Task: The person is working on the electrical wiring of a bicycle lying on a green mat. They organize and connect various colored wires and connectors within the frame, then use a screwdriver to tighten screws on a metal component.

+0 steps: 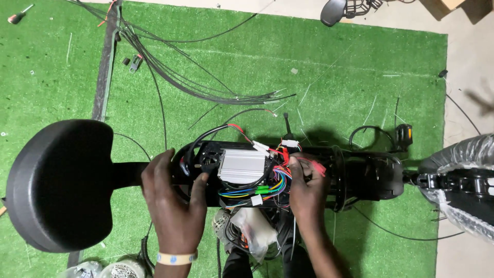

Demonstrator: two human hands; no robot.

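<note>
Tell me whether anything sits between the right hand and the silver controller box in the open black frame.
Yes. A tangle of coloured wires and connectors lies between the right hand and the silver controller box. The left hand rests on the frame at the box's other side, thumb near its corner.

silver controller box [242,166], coloured wires [275,186] bundled beside

we logged: turf mat [329,67] green | seat [59,183] black | controller box [242,166] silver | wire bundle [267,189] multicoloured | wristband [176,258] pale yellow, blue dots
</note>
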